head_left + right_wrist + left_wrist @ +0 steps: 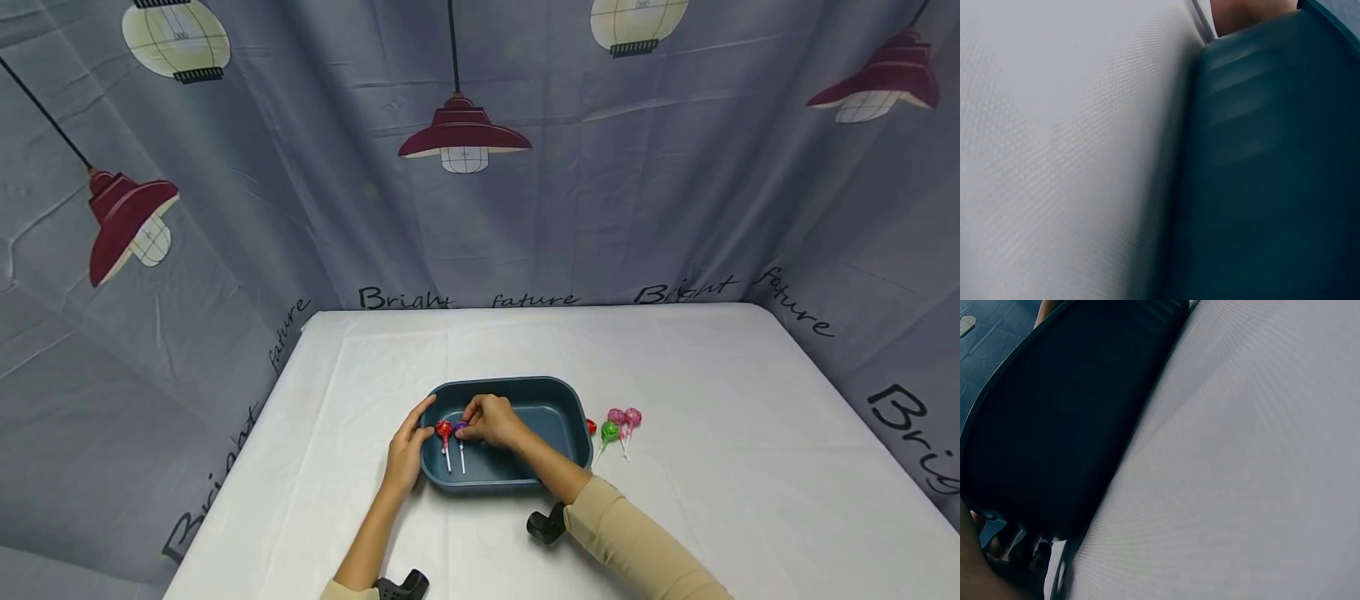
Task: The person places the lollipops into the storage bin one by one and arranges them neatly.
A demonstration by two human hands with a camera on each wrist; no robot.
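Observation:
A dark teal rectangular tray (558, 429) lies on the white table. My left hand (403, 457) grips its left end, thumb over the rim and fingers along the outside; the left wrist view shows those fingers (1013, 547) against the tray's end wall. Inside, at the left, a red lollipop (444, 428) lies with its stick toward me, close to the left thumb. Just right of it, my right hand (493, 419) pinches the head of a purple lollipop (462, 457), whose stick also points toward me. The right wrist view mostly shows the tray's outer side (1260, 169).
Beyond the tray's right side lie a green lollipop (610, 432), a pink lollipop (633, 417), another pink lollipop (617, 415) and a red lollipop (592, 427) partly hidden by the rim. A lamp-patterned curtain (480, 225) hangs behind the white table (750, 450).

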